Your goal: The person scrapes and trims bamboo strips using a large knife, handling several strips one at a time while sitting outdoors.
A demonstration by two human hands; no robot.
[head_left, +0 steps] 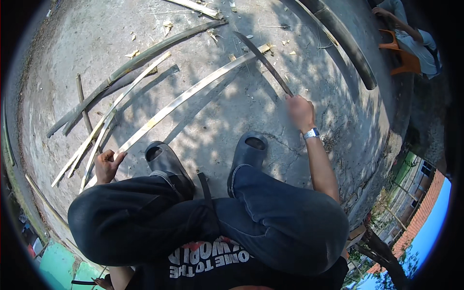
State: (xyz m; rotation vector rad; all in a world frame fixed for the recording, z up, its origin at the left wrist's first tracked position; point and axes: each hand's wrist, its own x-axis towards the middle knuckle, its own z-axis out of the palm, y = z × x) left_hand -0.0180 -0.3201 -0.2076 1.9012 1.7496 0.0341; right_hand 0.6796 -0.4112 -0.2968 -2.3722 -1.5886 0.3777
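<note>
My left hand point(107, 166) grips the near end of a long pale split bamboo strip point(169, 107) beside my left shoe. The strip slants away to the far right. My right hand point(300, 113), with a metal watch at the wrist, is closed around the handle of a machete point(266, 63). Its long dark blade points away and to the left, crossing the strip's far end in this view. Whether blade and strip touch, I cannot tell. My fingers cover most of the handle.
Several other bamboo strips point(99, 126) and a longer dark split piece point(145, 59) lie at the left. A thick dark bamboo pole point(349, 46) lies at the far right. Beyond it a person point(416, 41) sits on an orange chair point(407, 64). Wood chips litter the concrete.
</note>
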